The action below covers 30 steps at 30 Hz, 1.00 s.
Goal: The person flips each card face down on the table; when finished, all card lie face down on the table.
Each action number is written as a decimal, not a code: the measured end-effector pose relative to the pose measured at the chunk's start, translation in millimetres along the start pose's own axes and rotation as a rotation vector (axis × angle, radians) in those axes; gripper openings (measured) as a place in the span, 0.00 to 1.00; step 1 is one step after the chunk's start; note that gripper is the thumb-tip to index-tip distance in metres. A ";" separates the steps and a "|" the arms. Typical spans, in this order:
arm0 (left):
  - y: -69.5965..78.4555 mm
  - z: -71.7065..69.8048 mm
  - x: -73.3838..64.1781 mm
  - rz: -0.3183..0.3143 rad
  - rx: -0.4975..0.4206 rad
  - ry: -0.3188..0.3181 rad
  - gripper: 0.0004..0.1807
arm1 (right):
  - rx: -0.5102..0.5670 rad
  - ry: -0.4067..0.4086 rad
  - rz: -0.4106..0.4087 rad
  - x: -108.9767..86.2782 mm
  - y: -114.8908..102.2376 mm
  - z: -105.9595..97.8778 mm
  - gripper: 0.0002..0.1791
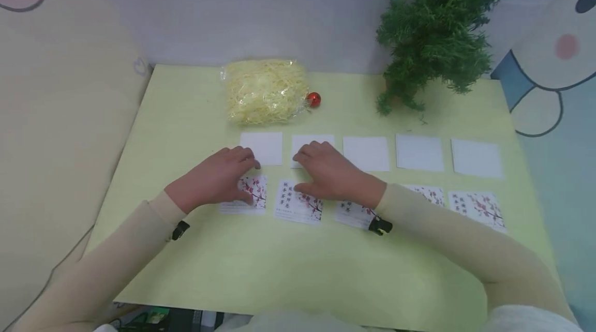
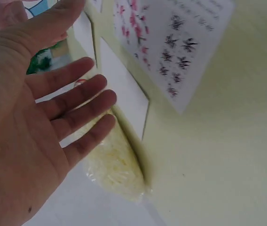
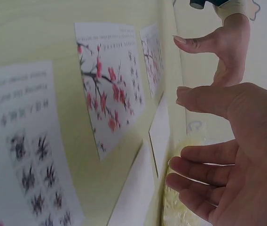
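My left hand [image 1: 216, 177] hovers over the leftmost printed card [image 1: 244, 209], thumb spread from the fingers and nothing held. In the left wrist view that hand [image 2: 30, 127] has its palm bare and fingers apart. My right hand [image 1: 326, 169] is above the second printed card [image 1: 291, 210], partly covering it and a blank white card [image 1: 321, 139] behind. The right wrist view has this hand [image 3: 246, 141] with fingers loosely bent, grasping nothing. The printed cards bear dark characters and red blossom branches. Another blank card [image 1: 263, 148] lies just beyond my left fingers.
More blank cards [image 1: 365, 153] and printed cards [image 1: 477, 208] continue the two rows rightward on the pale yellow table [image 1: 279, 265]. Behind them are a clear bag of yellow shreds [image 1: 265, 91], a small red ball [image 1: 314, 99] and a green bushy plant [image 1: 433, 32]. Walls border the table.
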<state>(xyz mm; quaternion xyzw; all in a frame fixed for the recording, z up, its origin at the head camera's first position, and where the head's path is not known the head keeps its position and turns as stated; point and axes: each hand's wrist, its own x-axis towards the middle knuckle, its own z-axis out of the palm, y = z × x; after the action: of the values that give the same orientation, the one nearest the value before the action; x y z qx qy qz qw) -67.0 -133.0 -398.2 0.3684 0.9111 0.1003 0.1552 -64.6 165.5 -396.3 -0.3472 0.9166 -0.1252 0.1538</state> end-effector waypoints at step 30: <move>-12.0 40.8 -34.6 -0.114 -0.214 0.104 0.62 | -0.027 0.006 -0.072 47.7 -71.9 40.9 0.58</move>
<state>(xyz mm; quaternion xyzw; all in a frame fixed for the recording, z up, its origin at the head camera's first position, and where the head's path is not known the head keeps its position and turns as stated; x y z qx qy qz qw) -36.6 -163.0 -432.5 0.2918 0.9214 0.2072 0.1515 -40.5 75.9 -419.2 -0.3815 0.9056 -0.1193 0.1418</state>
